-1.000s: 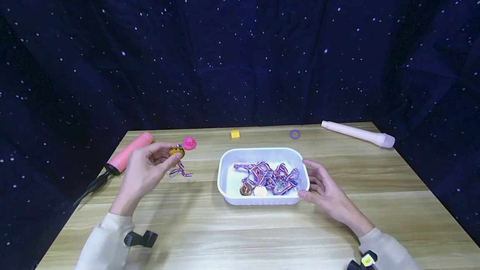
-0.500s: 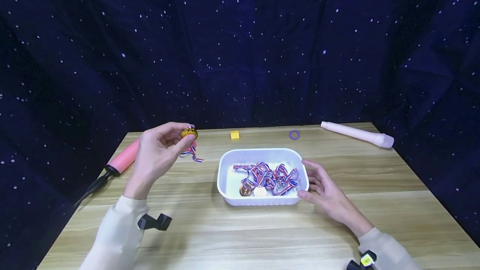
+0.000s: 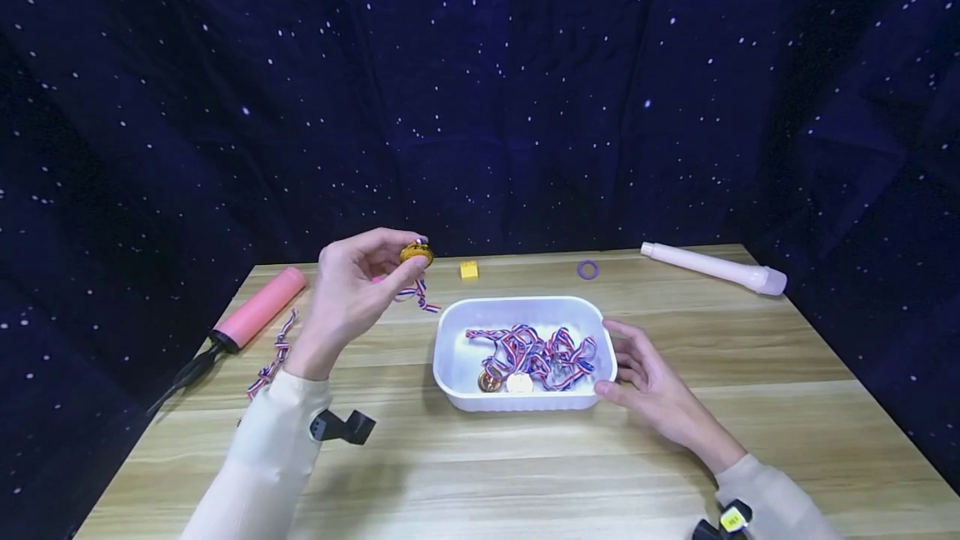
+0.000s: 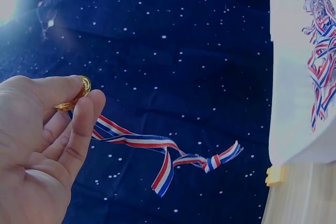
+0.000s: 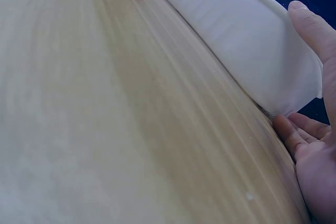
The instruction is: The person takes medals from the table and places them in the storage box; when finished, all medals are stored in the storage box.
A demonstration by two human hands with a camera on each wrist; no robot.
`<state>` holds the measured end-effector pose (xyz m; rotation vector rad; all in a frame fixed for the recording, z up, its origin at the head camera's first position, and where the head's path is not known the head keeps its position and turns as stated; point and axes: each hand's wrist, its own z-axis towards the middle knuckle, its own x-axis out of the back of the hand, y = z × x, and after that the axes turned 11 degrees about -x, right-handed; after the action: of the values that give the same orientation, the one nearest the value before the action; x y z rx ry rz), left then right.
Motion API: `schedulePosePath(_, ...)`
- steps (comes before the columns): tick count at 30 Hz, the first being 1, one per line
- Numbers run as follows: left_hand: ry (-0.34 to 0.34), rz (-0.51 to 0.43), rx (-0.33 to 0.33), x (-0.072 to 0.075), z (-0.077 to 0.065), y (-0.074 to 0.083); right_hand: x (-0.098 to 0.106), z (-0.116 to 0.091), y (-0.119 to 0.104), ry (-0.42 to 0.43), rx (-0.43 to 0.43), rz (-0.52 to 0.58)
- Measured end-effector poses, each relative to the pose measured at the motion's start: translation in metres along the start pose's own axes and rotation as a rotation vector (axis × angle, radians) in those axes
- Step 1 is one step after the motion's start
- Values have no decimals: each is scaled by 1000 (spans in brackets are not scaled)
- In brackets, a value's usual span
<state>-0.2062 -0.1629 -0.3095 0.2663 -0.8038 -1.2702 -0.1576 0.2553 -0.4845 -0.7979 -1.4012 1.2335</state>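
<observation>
My left hand point(image 3: 352, 290) pinches a gold medal point(image 3: 416, 253) between thumb and fingers, raised above the back of the table. Its knotted red, white and blue ribbon point(image 4: 142, 140) dangles below. My right hand point(image 3: 656, 386) holds the right end of a white plastic tub point(image 3: 525, 402), thumb at the near corner and fingers along the side; in the right wrist view some fingertips point(image 5: 286, 127) reach its base. Inside the tub lie tangled striped ribbons point(image 3: 525, 348), a bronze-coloured medal point(image 3: 490, 381) and a shiny pale medal point(image 3: 520, 382).
Another striped ribbon point(image 3: 281, 348) lies left, partly behind my left forearm. Beyond it is a pink pump point(image 3: 262, 307) with a black end. At the back are a yellow block point(image 3: 468, 271), a purple ring point(image 3: 588, 270) and a pale pink toy microphone point(image 3: 712, 267). My left hand mostly hides a pink duck.
My left hand has moved right and up with the gold medal, toward the tub. The ribbon left on the table has come into sight behind the forearm. The right hand and tub stay put.
</observation>
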Motion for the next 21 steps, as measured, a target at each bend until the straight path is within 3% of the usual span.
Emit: schedulePosePath(21,-103,-92,72,-40,-5,-13,0,0,1,4,-12,4)
